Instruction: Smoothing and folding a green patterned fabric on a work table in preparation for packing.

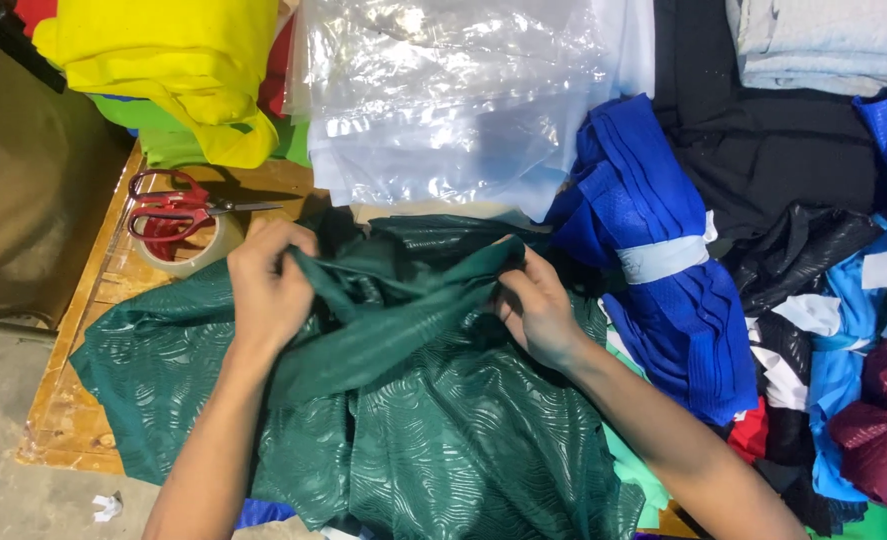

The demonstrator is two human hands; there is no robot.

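Dark green wave-embossed fabric (pixel 433 400), royal blue cloth bundle (pixel 663 290) with white band, yellow fabric (pixel 183 60), red-handled scissors (pixel 178 208)

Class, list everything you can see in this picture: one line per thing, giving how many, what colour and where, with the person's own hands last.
green cloth: one, dark green, patterned, centre of the table
scissors: one pair, red handles, on the tape roll
tape roll: one, pale, left of the cloth
plastic bags: a stack, clear, top centre
yellow cloth: one pile, top left
blue bundle: one, banded white, right of centre
black cloth: one pile, top right
left hand: gripping the green cloth
right hand: gripping the green cloth
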